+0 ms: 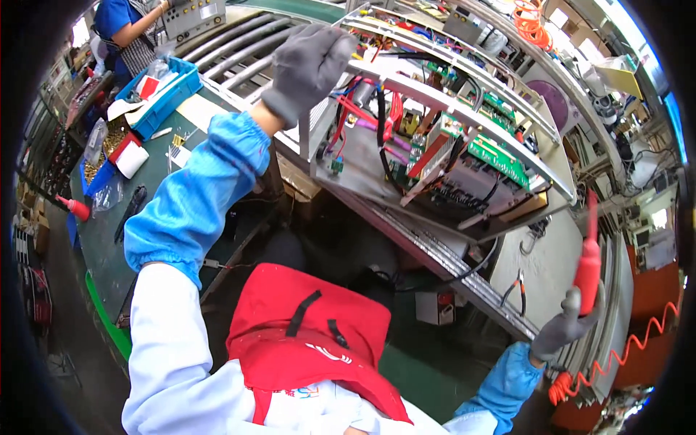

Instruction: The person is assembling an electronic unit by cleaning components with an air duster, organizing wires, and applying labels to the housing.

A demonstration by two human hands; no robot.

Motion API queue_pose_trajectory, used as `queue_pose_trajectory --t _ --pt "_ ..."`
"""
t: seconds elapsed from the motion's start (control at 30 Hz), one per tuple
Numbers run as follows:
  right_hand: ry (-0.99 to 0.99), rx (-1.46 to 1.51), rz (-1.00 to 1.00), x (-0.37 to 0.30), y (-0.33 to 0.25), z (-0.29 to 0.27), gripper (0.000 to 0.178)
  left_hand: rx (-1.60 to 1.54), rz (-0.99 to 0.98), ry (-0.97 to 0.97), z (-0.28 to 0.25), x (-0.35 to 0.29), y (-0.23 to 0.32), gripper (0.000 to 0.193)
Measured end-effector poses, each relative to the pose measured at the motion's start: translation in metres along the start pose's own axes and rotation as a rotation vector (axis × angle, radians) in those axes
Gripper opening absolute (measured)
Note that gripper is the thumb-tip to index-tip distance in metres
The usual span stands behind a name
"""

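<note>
My left hand point(312, 69), in a grey glove, is closed at the upper left corner of an open metal chassis point(435, 101). What its fingers hold, if anything, is hidden. Inside the chassis are green circuit boards point(496, 163), red wires point(394, 116) and black cables. Off to the right, my right hand point(569, 326), also gloved, is wrapped round a red electric screwdriver point(589, 268), its long tip pointing up. An orange coiled cord point(623, 351) hangs near the tool's lower end.
Pliers point(520, 293) lie on the bench near my right hand. To the left, a green worktop point(170, 210) carries a blue bin point(163, 101) and a tray of small brass parts point(116, 138). Rollers point(239, 51) run behind. A co-worker point(127, 29) stands at the far left.
</note>
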State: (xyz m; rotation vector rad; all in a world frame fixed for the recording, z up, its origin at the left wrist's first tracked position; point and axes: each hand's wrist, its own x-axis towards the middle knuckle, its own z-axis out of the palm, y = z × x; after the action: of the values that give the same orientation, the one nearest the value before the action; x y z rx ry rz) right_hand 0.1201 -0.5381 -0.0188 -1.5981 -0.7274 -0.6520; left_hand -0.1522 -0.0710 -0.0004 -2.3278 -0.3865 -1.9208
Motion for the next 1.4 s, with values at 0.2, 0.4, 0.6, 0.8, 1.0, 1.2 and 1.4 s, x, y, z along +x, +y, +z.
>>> queue_pose_trajectory --t 0.2,0.4,0.6,0.8,1.0,1.2,1.4 --pt "-0.543 -0.281 -0.719 -0.071 -0.148 0.113 0.058 -0.094 0.063 0.045 -0.01 -0.016 0.003 0.019" --pt "-0.45 -0.493 -0.869 -0.088 -0.142 0.22 0.045 -0.186 0.087 0.1 -0.017 -0.011 0.012 0.016" --pt "-0.408 -0.662 -0.888 -0.09 -0.115 0.283 0.033 -0.168 0.06 0.03 -0.026 -0.016 0.009 0.018" --pt "-0.372 -0.819 -0.962 -0.091 -0.085 0.324 0.022 -0.17 0.132 0.061 -0.027 -0.014 0.008 0.027" --pt "-0.445 -0.771 -0.899 -0.088 -0.08 0.336 0.017 -0.14 0.128 0.005 -0.023 -0.014 0.008 0.03" --pt "-0.429 -0.805 -0.956 -0.083 -0.078 0.337 0.019 -0.158 0.101 -0.033 -0.024 -0.009 0.018 0.026" --pt "-0.423 -0.844 -0.998 -0.083 -0.074 0.341 0.017 -0.149 0.123 -0.014 -0.025 -0.01 0.018 0.026"
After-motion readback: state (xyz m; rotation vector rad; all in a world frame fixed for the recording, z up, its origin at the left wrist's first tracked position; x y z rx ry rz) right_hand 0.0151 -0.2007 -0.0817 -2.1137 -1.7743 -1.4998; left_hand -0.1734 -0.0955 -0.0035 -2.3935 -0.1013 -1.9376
